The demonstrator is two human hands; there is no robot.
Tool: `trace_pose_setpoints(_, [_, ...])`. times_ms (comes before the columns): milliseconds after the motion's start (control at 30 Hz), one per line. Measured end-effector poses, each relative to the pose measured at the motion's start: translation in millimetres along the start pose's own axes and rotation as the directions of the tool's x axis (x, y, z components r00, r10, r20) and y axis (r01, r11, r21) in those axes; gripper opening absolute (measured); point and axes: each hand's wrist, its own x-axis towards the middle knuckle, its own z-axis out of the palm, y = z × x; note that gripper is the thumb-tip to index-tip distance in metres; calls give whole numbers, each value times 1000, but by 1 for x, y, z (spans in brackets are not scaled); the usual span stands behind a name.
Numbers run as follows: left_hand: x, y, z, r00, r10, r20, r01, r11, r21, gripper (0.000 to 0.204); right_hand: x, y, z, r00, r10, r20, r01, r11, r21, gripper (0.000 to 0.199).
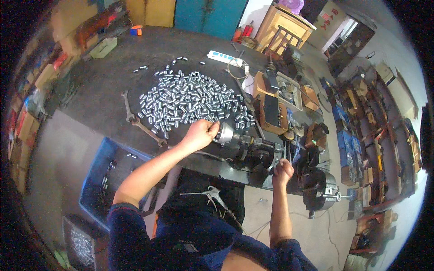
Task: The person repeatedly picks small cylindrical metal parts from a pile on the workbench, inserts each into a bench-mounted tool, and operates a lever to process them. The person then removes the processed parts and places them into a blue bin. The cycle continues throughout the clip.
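Observation:
My left hand [202, 135] is closed in a pinch at the front of a silver chuck [224, 134]. What sits between its fingertips is hidden. The chuck belongs to a dark bench-mounted spindle device [258, 151] at the table's near edge. To the right of this device my right hand [283, 172] is curled into a fist; a lever may be inside it, but the fingers cover it. Beyond my left hand spreads a large heap of short shiny metal sleeves [190, 97] on the dark table [104, 77].
Two open-end wrenches [147, 132] lie left of the heap. A blue bin [94, 174] with a few metal parts stands at the near left. An air blow gun [212, 194] rests by my lap. Boxes [273, 118], a power strip [224, 58] and a larger chuck [321, 189] are rightward.

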Motion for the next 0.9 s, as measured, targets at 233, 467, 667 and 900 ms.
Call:
trace_pose_setpoints(233, [8,-16,-2,996,40,77,-30,991,-130,46,100,-4,41,916,-365,165,400,840,-367,19])
trace_pose_setpoints(467, [7,-28,-7,999,-8,47,16,984,-180,43,4,-67,45,930,-350,114,347,937,49,16])
trace_pose_setpoints(667, [-15,-15,-52,955,-293,52,293,895,-337,45,-4,-5,-14,992,-93,84,97,994,-54,20])
trace_pose_setpoints(900, [-108,-116,-100,910,-355,-213,386,914,126,37,36,21,14,992,-122,-32,120,991,-61,16])
